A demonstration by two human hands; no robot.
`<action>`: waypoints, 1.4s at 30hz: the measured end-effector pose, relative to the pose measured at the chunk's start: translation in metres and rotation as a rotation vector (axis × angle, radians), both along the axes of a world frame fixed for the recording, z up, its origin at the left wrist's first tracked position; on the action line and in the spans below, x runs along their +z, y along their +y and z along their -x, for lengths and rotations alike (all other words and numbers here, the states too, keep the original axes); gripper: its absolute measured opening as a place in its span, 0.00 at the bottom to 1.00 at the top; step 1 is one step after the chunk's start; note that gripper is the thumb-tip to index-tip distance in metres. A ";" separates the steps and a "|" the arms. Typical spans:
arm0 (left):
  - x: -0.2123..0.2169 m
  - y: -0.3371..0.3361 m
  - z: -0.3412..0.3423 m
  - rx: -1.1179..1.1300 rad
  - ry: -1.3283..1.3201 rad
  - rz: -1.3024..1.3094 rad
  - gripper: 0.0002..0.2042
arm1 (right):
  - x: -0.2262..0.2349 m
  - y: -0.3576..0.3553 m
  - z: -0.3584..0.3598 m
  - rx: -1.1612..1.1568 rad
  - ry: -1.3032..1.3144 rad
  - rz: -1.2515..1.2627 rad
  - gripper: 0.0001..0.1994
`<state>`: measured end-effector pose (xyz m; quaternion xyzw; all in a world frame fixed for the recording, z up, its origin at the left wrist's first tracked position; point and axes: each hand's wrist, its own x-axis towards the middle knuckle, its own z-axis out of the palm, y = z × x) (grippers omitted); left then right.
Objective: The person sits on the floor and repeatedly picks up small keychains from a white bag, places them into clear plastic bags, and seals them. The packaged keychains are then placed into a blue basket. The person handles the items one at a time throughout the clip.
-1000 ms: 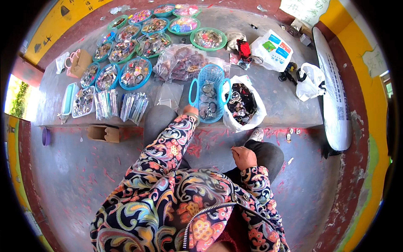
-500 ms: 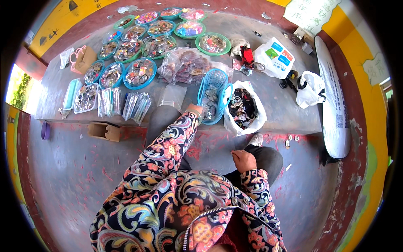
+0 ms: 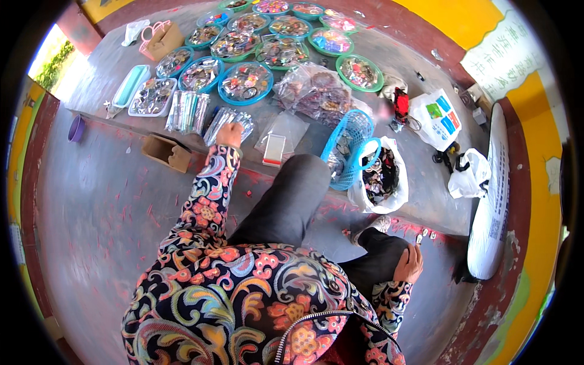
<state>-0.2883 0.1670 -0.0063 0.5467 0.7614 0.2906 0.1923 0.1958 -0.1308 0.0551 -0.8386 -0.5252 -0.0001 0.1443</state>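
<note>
"On the front part of the grey concrete platform [image 3: 424, 168], what is the left hand [image 3: 230, 135] at?"

"A bundle of slim, silvery, clear-wrapped sticks [image 3: 220, 118]. The fingers are bent down over it; whether they grip one stick, several or none, I cannot tell."

"And the right hand [image 3: 409, 265]?"

"Well apart from the goods, by the right knee, fingers loosely curled. Whether anything is held is not visible."

"What adjoins the bundle?"

"Just left, a second bundle of clear-wrapped sticks [image 3: 187, 112]. To the right, a flat clear plastic bag [image 3: 293, 126] with a small white rectangular box [image 3: 275, 146] at its near end. Behind, a round blue plastic bowl [image 3: 246, 104] of mixed trinkets."

"How much appears done?"

"In my judgement, much is laid out: round bowls are filled and the sticks lie in two groups. Mixed pieces remain in a blue lattice plastic basket [image 3: 347, 177] and in an open white plastic sack [image 3: 401, 196] beside it. What share is left cannot be determined."
</note>
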 end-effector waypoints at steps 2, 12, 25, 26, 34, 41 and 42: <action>-0.045 -0.013 0.005 0.067 -0.067 0.167 0.15 | -0.001 0.001 0.001 -0.026 0.010 0.028 0.13; -0.154 -0.036 -0.049 0.122 -0.041 0.473 0.23 | 0.007 0.008 0.011 -0.014 -0.061 0.044 0.12; -0.155 -0.004 -0.049 0.011 -0.006 0.689 0.24 | 0.022 0.012 0.028 -0.055 -0.043 0.075 0.11; -0.166 -0.002 -0.044 -0.045 -0.057 0.637 0.23 | 0.021 0.012 0.028 -0.058 -0.041 0.068 0.11; -0.181 0.022 -0.040 0.023 -0.920 0.730 0.18 | 0.017 0.010 0.023 -0.064 -0.020 0.009 0.11; -0.096 0.029 -0.047 0.134 -1.417 0.539 0.11 | 0.010 0.009 0.016 -0.049 0.007 -0.023 0.11; -0.087 0.029 -0.046 0.156 -1.431 0.526 0.11 | 0.009 0.009 0.015 -0.051 0.012 -0.024 0.11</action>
